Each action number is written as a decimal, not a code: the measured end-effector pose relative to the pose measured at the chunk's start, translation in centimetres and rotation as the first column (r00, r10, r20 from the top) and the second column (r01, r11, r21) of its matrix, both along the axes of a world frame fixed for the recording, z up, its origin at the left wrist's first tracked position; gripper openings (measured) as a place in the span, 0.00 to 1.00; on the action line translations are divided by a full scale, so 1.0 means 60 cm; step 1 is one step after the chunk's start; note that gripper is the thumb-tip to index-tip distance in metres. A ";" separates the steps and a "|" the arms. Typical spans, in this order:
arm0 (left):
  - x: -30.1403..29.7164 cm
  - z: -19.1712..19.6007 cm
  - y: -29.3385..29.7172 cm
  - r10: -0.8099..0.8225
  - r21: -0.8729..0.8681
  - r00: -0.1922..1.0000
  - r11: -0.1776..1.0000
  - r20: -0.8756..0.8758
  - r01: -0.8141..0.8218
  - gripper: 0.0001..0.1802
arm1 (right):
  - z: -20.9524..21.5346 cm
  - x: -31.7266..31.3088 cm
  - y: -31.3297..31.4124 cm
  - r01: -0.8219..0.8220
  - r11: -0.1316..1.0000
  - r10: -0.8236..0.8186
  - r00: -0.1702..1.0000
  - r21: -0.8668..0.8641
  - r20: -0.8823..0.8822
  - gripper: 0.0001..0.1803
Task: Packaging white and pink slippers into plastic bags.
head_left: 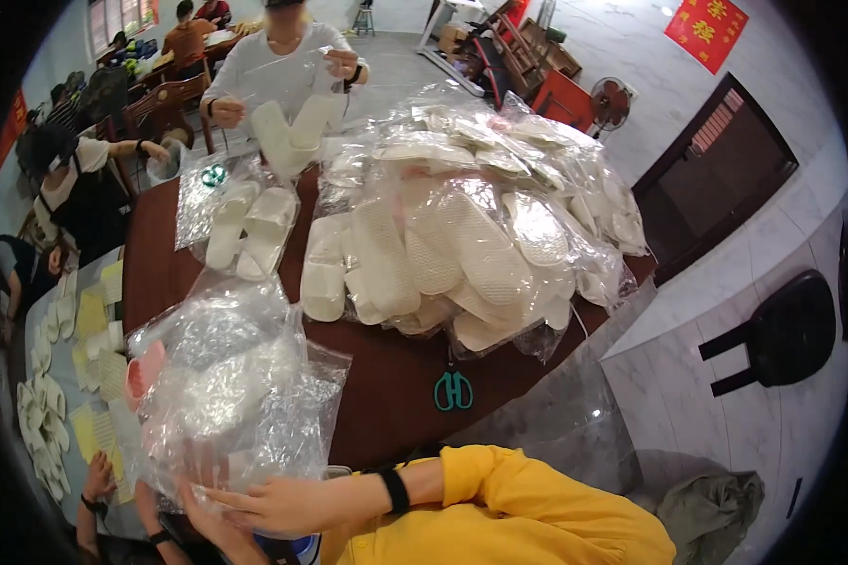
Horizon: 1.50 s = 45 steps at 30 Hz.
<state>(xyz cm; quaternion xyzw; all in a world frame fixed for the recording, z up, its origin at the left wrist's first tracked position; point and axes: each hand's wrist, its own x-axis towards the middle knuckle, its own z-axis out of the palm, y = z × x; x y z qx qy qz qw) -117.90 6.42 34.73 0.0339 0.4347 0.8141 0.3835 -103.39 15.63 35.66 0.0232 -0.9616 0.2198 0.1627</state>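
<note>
My right hand [278, 506], on a yellow-sleeved arm with a black wristband, lies flat with fingers spread at the near edge of a heap of crumpled clear plastic bags [231, 386]. My left hand [212, 529] shows just below it, partly hidden under the plastic, so its grip is unclear. A pink slipper [144, 372] lies under the heap's left side. Teal scissors [453, 390] rest on the dark brown table [386, 395] to the right of the bags.
A big pile of white slippers in clear bags [481, 235] fills the table's far right. Across the table, a person in white [283, 71] holds a bag over white slippers. A black stool [782, 334] stands right. Other people's hands [94, 476] work at a left table with slippers.
</note>
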 end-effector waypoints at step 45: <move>-0.029 0.085 -0.271 0.530 -0.005 0.773 0.824 -0.348 -0.567 0.32 | 0.222 -0.130 0.250 0.049 0.428 -0.391 0.910 -0.902 -0.137 0.18</move>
